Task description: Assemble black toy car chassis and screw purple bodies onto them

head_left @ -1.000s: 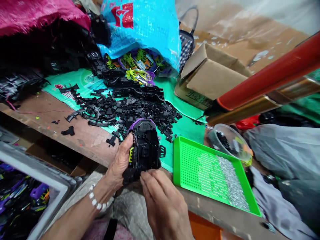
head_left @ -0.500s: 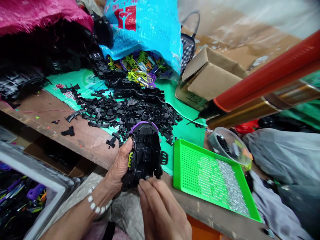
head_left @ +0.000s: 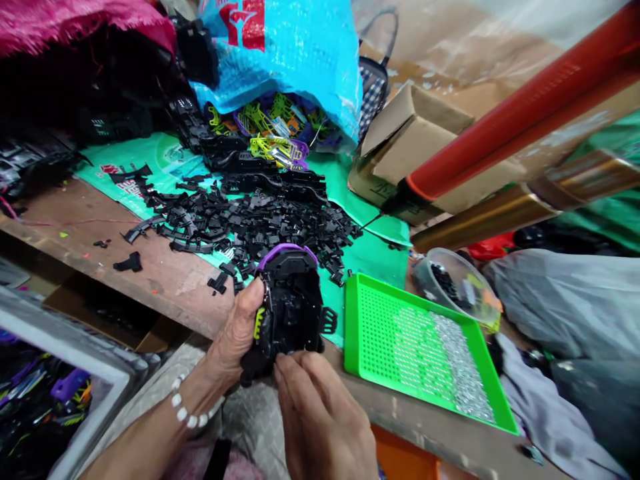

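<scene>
A hollow black plastic shell [head_left: 291, 303] with a purple rim at its far end and a yellow-green part on its left side is held above the table's front edge. My left hand [head_left: 239, 327] grips its left side, the thumb on top and the other fingers hidden underneath. My right hand [head_left: 323, 407] is at the near end of the shell, its fingers pinched together at the edge. Whatever lies between those fingertips is hidden. A pile of small black plastic parts [head_left: 270, 220] spreads just behind the shell on green sheeting.
A green tray [head_left: 375, 333] of small silver screws stands at the right, beside a clear tub [head_left: 457, 287]. A red power screwdriver [head_left: 500, 120] slants in from upper right over a cardboard box [head_left: 415, 140]. A blue sack [head_left: 285, 53] spills coloured parts behind the pile.
The red screwdriver has swung a little left and up, away from the brass-coloured tube. My hands keep nearly the same hold on the shell. The whole view has shifted slightly.
</scene>
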`<state>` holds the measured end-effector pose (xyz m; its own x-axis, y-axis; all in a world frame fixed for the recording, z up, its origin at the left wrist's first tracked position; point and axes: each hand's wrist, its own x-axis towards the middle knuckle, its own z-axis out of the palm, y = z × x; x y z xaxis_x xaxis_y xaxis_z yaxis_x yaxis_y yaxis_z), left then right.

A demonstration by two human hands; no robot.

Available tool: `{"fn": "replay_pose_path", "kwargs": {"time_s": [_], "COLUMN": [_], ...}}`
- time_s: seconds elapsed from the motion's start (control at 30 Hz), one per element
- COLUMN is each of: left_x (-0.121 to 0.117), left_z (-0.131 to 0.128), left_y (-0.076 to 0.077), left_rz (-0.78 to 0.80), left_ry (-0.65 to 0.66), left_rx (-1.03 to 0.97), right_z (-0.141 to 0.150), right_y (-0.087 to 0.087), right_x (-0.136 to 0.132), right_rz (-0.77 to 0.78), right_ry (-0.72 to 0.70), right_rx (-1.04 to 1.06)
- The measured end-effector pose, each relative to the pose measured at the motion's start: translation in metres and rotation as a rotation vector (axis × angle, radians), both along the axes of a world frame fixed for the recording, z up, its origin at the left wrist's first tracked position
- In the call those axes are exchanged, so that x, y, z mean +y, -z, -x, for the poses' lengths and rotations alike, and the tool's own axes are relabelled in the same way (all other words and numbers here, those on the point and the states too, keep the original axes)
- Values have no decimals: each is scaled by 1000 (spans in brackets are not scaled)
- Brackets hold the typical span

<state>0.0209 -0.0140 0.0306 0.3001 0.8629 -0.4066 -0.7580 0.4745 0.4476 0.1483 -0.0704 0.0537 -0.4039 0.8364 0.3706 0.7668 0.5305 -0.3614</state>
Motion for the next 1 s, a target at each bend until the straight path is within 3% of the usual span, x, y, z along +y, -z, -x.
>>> {"fn": "replay_pose_path", "kwargs": {"time_s": [0.13, 0.4, 0.6, 0.73, 0.83, 0.93, 1.0], "left_x": [3, 13, 10, 10, 10, 4, -3], "left_z": [0, -1, 1, -1, -2, -2, -3], "left_y": [-3, -2, -2, 3, 1, -6, -11], "left_rz": [15, 47, 107, 117, 91, 101, 131], "left_ry": [-42, -68, -190, -111, -124, -39, 26], "left_rx": [54, -156, -100, -153, -155, -163, -140], "right_z": [6, 18, 19, 20, 15, 1, -13], "right_y": [-1, -6, 13, 22, 12, -12, -30], "right_x": [3, 18, 12, 8, 7, 15, 27], "right_rz": [53, 9, -173, -193, -165, -184, -182], "right_ry": [63, 71, 69, 71, 28, -18, 26], "right_rx": [7, 220, 318, 260, 339, 463, 465]}}
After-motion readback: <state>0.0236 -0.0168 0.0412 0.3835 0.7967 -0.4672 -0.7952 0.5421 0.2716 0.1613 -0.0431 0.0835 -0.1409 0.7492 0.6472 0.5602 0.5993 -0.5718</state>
